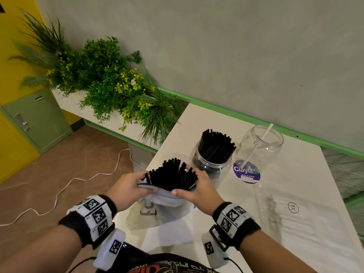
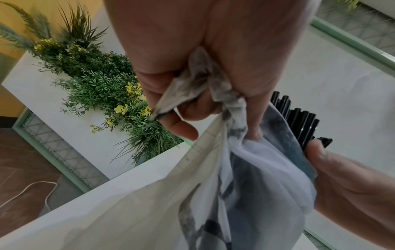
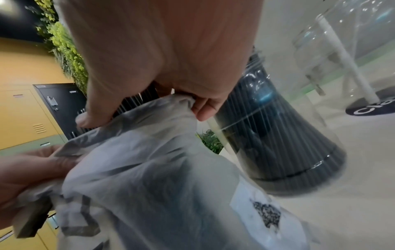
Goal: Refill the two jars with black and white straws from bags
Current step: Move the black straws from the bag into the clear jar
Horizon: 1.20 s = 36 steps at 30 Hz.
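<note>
A thin plastic bag [image 1: 157, 209] stands at the table's near edge with a bundle of black straws [image 1: 173, 174] sticking out of its mouth. My left hand [image 1: 130, 190] grips the bag's rim on the left; crumpled plastic shows in its fist [image 2: 203, 84]. My right hand [image 1: 197, 192] pinches the rim on the right, fingers against the straws [image 3: 132, 103]. Just behind stands a clear jar [image 1: 212, 164] packed with black straws [image 3: 278, 135]. To its right a second clear jar [image 1: 260, 152] holds one white straw [image 1: 256, 148].
A clear bag of white straws [image 1: 295, 217] lies flat on the white table [image 1: 216, 243] at the right. A planter with green foliage [image 1: 110, 83] sits beyond the table's left corner. A white cable [image 1: 59, 192] trails over the brown floor. Lockers [image 1: 37, 119] stand far left.
</note>
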Each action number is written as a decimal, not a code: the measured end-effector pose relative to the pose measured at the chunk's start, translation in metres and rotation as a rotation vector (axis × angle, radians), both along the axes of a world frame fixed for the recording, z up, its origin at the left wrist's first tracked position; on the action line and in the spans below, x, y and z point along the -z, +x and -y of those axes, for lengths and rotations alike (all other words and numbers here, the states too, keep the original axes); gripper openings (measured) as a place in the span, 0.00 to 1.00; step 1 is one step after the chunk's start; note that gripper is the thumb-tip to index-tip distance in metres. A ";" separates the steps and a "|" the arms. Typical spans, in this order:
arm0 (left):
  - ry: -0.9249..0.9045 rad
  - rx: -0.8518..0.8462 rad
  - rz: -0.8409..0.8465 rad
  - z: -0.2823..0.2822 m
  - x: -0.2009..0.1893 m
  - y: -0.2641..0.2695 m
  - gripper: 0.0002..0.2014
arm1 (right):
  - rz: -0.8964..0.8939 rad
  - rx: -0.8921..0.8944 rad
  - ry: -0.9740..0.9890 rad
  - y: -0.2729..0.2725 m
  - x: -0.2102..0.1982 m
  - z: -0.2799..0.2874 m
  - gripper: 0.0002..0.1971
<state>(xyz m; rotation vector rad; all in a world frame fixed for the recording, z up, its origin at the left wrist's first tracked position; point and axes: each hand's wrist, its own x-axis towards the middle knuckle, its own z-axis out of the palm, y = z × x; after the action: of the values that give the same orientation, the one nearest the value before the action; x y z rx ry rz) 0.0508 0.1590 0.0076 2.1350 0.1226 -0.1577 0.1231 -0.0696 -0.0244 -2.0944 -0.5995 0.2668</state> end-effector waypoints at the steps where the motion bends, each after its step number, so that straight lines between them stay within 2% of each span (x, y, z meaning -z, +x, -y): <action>1: -0.005 0.005 0.002 0.001 0.001 -0.001 0.14 | 0.009 -0.014 0.004 0.001 0.000 -0.005 0.37; 5: -0.134 -0.003 0.020 0.007 0.000 -0.004 0.13 | 0.152 -0.017 0.057 -0.002 -0.015 -0.013 0.33; 8: -0.183 -0.018 0.057 0.014 -0.002 -0.003 0.16 | 0.236 -0.007 0.056 0.001 -0.026 -0.011 0.32; 14: -0.185 -0.006 0.018 0.017 0.002 0.001 0.15 | 0.225 -0.001 -0.089 0.007 -0.021 -0.010 0.33; 18: -0.199 -0.030 0.013 0.015 0.002 0.002 0.17 | 0.229 0.060 0.000 0.004 -0.019 -0.013 0.27; 24: -0.215 -0.048 0.008 0.015 0.002 0.002 0.15 | 0.272 0.178 0.158 0.003 -0.036 -0.008 0.21; 27: -0.205 -0.045 0.009 0.017 0.002 0.003 0.15 | 0.224 0.160 0.237 0.006 -0.052 -0.009 0.16; 30: -0.199 -0.036 0.012 0.017 0.000 0.004 0.16 | 0.042 0.115 0.332 0.007 -0.060 -0.008 0.13; 32: -0.188 -0.031 0.017 0.017 0.000 0.005 0.16 | -0.028 0.096 0.344 0.007 -0.055 -0.008 0.13; 36: -0.149 -0.036 0.023 0.018 0.001 0.005 0.13 | -0.052 0.120 0.301 0.003 -0.038 -0.009 0.15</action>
<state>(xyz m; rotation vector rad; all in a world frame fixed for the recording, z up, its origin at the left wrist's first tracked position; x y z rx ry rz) 0.0560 0.1411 0.0066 1.9847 0.1315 -0.1171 0.1266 -0.0608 0.0136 -1.8191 -0.4505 0.1516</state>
